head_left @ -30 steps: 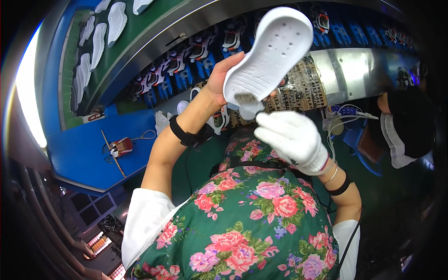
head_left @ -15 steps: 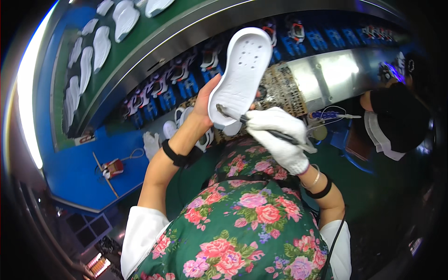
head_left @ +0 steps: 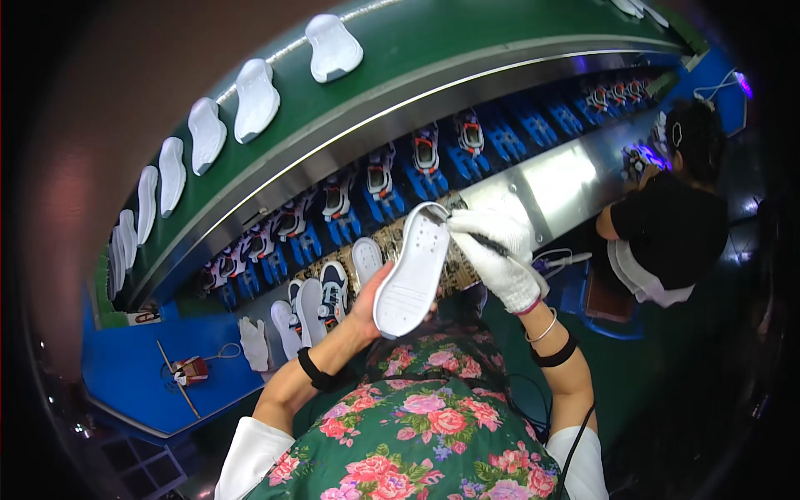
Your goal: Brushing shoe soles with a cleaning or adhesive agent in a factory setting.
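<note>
My bare left hand [head_left: 365, 308] is closed round the heel half of a white shoe sole [head_left: 408, 279], which it holds tilted with its hollow inner side up and small holes showing. In a white knitted glove, my right hand [head_left: 504, 258] pinches a slim dark-handled brush [head_left: 490, 244]. The brush's dark tip meets the inner rim at the sole's far end, partly hidden by the gloved fingers. Beyond my left wrist stand more white soles [head_left: 310, 312] and a dark-and-white shoe [head_left: 334, 287].
Soles [head_left: 257, 100] lie spaced along a green conveyor belt [head_left: 400, 62]. Beneath it, shoe uppers [head_left: 426, 150] sit on blue holders. A metal plate [head_left: 554, 185] lies ahead right. A co-worker [head_left: 671, 212] sits at right. The blue table [head_left: 125, 358] holds a white glove [head_left: 254, 343].
The sole has come lower and nearer to me. The brush has gone from its near end to its far end. My view has shifted, showing more of the belt.
</note>
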Motion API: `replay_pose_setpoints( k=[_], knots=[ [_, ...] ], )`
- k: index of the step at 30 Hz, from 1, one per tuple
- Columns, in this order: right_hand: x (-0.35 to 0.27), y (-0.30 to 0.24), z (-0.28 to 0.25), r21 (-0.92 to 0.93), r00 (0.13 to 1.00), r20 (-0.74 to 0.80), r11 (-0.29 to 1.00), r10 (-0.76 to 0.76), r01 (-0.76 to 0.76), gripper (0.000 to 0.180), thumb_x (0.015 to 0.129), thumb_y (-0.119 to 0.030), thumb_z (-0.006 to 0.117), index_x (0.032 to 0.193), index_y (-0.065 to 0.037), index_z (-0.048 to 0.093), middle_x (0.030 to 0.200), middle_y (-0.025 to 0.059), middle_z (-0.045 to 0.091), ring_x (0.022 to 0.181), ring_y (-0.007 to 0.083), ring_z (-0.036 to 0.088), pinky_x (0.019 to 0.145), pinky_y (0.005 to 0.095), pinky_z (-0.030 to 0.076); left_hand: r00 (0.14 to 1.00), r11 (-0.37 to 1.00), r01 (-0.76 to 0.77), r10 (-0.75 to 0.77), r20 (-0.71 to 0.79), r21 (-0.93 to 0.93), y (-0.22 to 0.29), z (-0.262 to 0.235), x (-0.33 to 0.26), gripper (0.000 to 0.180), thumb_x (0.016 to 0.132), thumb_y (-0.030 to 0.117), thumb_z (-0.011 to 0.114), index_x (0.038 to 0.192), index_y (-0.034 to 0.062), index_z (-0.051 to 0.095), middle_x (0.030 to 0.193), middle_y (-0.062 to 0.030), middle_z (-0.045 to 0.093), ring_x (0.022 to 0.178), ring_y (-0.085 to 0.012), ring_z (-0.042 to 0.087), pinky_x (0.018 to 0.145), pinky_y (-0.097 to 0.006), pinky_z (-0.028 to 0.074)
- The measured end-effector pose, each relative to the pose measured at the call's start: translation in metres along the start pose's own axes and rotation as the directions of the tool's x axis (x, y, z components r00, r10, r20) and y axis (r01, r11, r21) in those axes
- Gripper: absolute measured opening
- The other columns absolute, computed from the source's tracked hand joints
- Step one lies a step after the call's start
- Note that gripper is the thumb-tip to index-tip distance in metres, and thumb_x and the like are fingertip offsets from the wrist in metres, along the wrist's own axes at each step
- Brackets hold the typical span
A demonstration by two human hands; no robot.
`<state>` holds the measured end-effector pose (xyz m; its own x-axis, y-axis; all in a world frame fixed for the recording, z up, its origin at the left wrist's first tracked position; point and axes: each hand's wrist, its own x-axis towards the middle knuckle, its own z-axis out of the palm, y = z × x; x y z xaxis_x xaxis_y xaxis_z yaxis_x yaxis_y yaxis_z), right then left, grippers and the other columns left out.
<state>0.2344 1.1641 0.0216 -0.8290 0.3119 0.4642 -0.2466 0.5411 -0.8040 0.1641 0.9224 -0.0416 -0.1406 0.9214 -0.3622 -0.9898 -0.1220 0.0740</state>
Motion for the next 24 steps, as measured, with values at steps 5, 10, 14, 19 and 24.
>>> replay_pose_setpoints(
  k=[5,10,14,19,24],
  knots=[
    [-0.031,-0.021,0.008,-0.173,0.953,0.166,0.944,-0.253,0.281,0.027,0.080,0.000,0.074,0.105,-0.007,0.075,0.097,0.0126,0.074,0.083,0.0302,0.069,0.076,0.0389,0.056,0.997,0.985,-0.073,0.065,-0.052,-0.154,0.006,-0.004,0.018,0.068,0.104,0.056,0.037,0.151,0.0071,0.043,0.137,-0.0251,0.057,0.113,-0.0456,0.064,0.097,-0.056,0.053],
    [-0.046,-0.047,-0.025,0.469,0.893,0.410,0.797,0.185,-0.380,0.017,0.076,-0.001,0.080,0.093,-0.002,0.078,0.094,0.0105,0.076,0.078,0.0188,0.071,0.071,0.0310,0.056,0.992,0.993,-0.121,0.121,0.035,-0.004,0.008,0.012,0.032,0.074,0.100,0.059,0.045,0.155,0.0105,0.036,0.144,-0.0287,0.051,0.122,-0.0427,0.060,0.103,-0.059,0.049],
    [-0.051,-0.012,-0.071,0.745,0.863,0.252,0.480,0.438,-0.462,0.020,0.076,0.005,0.071,0.096,0.005,0.075,0.096,0.0163,0.075,0.075,0.0159,0.069,0.069,0.0264,0.055,0.986,0.988,-0.152,0.149,0.080,0.030,0.015,0.034,0.048,0.078,0.097,0.062,0.049,0.157,0.0133,0.034,0.143,-0.0292,0.050,0.121,-0.0453,0.059,0.101,-0.059,0.050],
    [-0.079,0.026,-0.118,0.914,0.794,-0.073,0.359,0.604,-0.190,0.022,0.073,0.009,0.066,0.094,0.006,0.072,0.100,0.0227,0.073,0.075,0.0232,0.067,0.069,0.0301,0.055,0.947,0.895,-0.258,0.160,0.278,0.364,0.036,0.100,0.075,0.101,0.081,0.060,0.074,0.157,0.0119,0.030,0.147,-0.0279,0.043,0.119,-0.0408,0.057,0.093,-0.053,0.053],
    [-0.109,0.057,-0.142,0.929,0.716,-0.087,0.316,0.692,-0.193,0.023,0.084,0.009,0.065,0.104,0.001,0.073,0.111,0.0206,0.070,0.096,0.0259,0.068,0.076,0.0298,0.056,0.828,0.735,-0.459,0.149,0.541,0.499,0.084,0.178,0.147,0.107,0.080,0.069,0.070,0.155,0.0042,0.030,0.143,-0.0273,0.044,0.113,-0.0380,0.059,0.089,-0.048,0.056]
  ],
)
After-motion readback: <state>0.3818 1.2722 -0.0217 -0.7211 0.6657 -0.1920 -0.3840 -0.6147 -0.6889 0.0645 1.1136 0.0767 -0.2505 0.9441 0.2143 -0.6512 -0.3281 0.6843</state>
